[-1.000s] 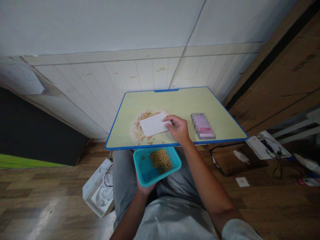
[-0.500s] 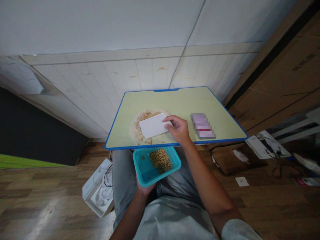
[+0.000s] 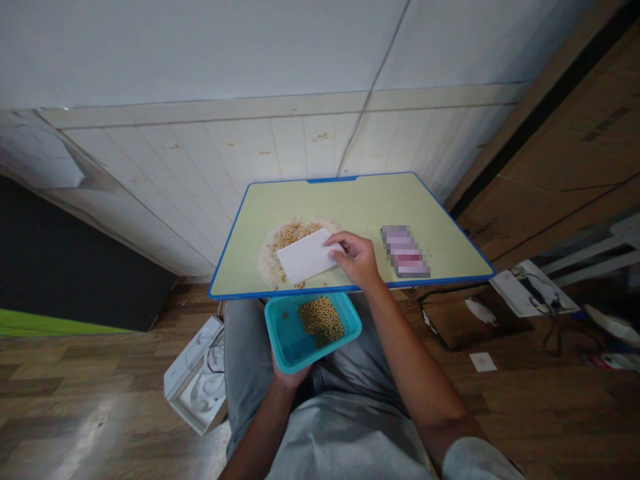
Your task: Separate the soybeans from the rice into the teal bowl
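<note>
My right hand (image 3: 356,257) pinches a white rectangular card (image 3: 306,257) by its right end, tilted over the table's front part. Around the card's left and far sides lies a spread of soybeans (image 3: 295,233) mixed with pale, rice-like grains (image 3: 270,261); a few beans show at the card's near edge. Below the table edge, my left hand (image 3: 290,378) holds a teal plastic basket (image 3: 285,343) over the lap, gripping it from underneath, its fingers mostly hidden. Soybeans (image 3: 323,320) are heaped in the basket's right half.
The small table (image 3: 370,200) has a pale green top and blue rim. A pixelated phone-like object (image 3: 405,251) lies on its right side. An opened white box (image 3: 197,377) stands on the floor at left. Cardboard (image 3: 560,147) and a white tray with cables (image 3: 535,290) are at right.
The card has shifted slightly toward the near table edge, covering some of the beans that showed there. The basket and my left hand stay in place.
</note>
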{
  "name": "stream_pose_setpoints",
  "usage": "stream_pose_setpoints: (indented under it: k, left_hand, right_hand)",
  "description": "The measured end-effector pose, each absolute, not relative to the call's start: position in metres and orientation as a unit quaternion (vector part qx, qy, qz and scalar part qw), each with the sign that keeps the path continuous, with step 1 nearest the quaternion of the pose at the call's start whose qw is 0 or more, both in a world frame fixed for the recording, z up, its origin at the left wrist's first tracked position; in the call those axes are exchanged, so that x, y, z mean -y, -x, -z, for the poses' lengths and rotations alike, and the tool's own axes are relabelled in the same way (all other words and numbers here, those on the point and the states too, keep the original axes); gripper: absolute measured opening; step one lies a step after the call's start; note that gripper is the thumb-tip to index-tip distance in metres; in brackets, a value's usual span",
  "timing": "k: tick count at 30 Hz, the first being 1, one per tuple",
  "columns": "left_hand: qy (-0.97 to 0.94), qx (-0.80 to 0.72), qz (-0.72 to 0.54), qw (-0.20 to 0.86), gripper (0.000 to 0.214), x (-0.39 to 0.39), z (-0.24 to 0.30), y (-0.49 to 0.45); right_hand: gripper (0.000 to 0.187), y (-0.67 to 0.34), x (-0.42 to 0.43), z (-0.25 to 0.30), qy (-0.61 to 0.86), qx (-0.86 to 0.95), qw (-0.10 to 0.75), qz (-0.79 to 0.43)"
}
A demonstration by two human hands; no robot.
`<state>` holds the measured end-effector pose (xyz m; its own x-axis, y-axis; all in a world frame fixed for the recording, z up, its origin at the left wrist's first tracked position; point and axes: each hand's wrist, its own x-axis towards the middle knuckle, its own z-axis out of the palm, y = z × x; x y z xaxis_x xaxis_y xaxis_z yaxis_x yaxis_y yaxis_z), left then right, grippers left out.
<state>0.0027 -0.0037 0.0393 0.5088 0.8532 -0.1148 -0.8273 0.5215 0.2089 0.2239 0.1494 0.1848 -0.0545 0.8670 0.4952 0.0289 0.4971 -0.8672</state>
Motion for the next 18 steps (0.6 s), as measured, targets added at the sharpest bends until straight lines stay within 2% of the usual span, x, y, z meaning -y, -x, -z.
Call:
stream_pose_setpoints:
  k: [4, 18]
  left_hand:
    - [-0.060, -0.129, -0.506, 0.851, 0.078, 0.004, -0.022, 0.000]
    - [-0.065, -0.118, -0.499, 0.856, 0.083, 0.008, -0.015, 0.003]
  right_hand:
    - [0.020, -0.224, -0.149, -0.185, 0.346, 0.634, 0.587, -0.367]
    - [0.020, -0.225, -0.147, -0.186, 0.341, 0.611, 0.619, -0.358]
